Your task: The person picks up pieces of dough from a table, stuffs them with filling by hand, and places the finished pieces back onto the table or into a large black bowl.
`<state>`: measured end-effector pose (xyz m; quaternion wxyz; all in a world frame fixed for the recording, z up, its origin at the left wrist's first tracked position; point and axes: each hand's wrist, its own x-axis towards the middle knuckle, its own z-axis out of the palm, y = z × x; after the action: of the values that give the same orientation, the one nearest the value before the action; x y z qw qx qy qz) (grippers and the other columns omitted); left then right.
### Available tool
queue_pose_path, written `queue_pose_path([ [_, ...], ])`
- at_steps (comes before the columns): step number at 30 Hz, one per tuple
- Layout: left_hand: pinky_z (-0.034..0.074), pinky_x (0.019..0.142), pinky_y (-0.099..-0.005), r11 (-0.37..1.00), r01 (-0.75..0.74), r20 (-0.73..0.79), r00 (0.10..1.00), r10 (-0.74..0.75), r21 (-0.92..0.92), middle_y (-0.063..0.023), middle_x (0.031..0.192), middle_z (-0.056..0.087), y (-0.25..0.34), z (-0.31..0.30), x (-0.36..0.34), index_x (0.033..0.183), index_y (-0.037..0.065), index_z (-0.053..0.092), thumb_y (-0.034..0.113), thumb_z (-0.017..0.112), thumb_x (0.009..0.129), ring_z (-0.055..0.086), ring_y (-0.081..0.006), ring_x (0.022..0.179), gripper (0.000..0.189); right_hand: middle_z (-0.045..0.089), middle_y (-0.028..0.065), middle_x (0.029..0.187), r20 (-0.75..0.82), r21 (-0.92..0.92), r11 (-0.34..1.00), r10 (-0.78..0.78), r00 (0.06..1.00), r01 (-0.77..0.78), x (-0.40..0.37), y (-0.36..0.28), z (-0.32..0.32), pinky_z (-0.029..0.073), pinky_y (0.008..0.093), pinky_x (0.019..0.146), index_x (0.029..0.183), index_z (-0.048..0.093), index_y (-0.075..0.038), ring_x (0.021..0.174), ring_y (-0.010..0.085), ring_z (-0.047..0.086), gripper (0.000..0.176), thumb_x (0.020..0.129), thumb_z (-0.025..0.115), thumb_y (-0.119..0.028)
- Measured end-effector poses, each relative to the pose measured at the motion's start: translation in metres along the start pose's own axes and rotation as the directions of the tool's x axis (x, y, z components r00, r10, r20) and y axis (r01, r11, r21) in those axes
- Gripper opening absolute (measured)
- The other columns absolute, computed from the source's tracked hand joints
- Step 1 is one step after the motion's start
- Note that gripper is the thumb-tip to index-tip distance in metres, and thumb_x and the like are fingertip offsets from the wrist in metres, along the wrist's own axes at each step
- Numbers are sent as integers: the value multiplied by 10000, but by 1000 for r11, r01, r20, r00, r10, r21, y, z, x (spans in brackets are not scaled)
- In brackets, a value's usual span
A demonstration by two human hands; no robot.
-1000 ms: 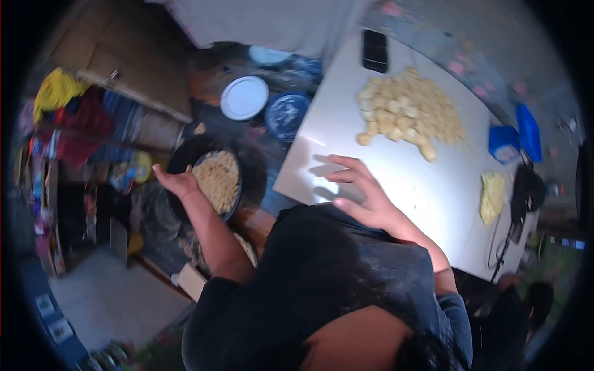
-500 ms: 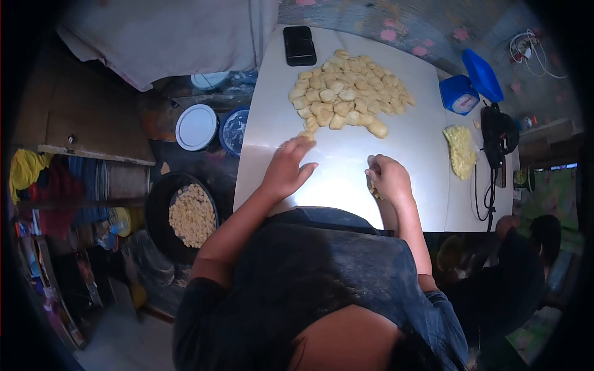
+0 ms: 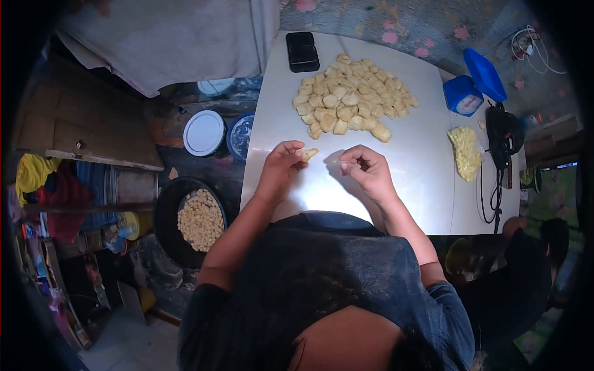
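Moved: L hand up off table, now pinching dough piece.
R hand: fingers curled; grip can't tell.
Beyond: dough pile, apart from hands.

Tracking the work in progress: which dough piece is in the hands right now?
The lone dough piece pinched in the left hand, just below the pile; all the others lie heaped on the table.

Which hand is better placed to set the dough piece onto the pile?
Left, probably. The left hand already pinches the dough piece, close to the pile on the table. The right hand is curled beside it, not touching the piece.
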<state>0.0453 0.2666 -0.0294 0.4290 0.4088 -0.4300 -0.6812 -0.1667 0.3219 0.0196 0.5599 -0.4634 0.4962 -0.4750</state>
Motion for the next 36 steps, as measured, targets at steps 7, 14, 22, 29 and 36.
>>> queue_pose_path([
  [7, 528, 777, -295, 818, 331, 245, 939, -240, -469, -122, 988, 600, 29, 18, -29, 1060, -31, 541, 97, 498, 923, 607, -182, 862, 193, 658, 100, 861, -10, -328, 894, -325, 946, 304, -5, -18, 36, 497, 257, 730, 1015, 533, -7, 767, 153, 638, 239, 807, 644, -45],
  [14, 524, 698, -280, 983, 177, 201, 965, -166, -38, -109, 946, 612, 24, 19, -36, 1046, -26, 544, 34, 604, 856, 617, -163, 756, 209, 661, 80, 803, 245, -693, 474, -555, 795, 544, -7, -10, 40, 490, 277, 703, 1005, 552, -22, 740, 172, 639, 219, 803, 635, -37],
  [22, 512, 646, -287, 950, 177, 130, 981, -147, -259, -130, 951, 603, 20, 15, -33, 1010, 7, 544, -12, 500, 854, 604, -182, 757, 163, 643, 93, 960, -207, -178, 950, -290, 934, 256, 51, 5, -2, 452, 223, 667, 1115, 526, 2, 740, 87, 565, 335, 801, 634, -43],
  [29, 451, 565, -249, 912, 242, 54, 970, -238, -332, -115, 900, 567, 30, 14, -32, 1036, 24, 526, 27, 431, 888, 558, -155, 682, 175, 597, 117, 849, -157, -726, 665, -409, 899, 176, 134, 13, -29, 477, 346, 684, 833, 647, -29, 736, 271, 589, 145, 781, 653, -164],
  [36, 381, 537, -230, 921, 277, -3, 957, -289, -275, -57, 812, 497, 27, -4, -36, 1157, 32, 504, 70, 426, 897, 474, -126, 602, 274, 597, 83, 864, 94, -915, 305, -474, 875, 263, 129, 20, -17, 415, 389, 793, 843, 660, -69, 893, 263, 566, 134, 784, 634, -185],
])
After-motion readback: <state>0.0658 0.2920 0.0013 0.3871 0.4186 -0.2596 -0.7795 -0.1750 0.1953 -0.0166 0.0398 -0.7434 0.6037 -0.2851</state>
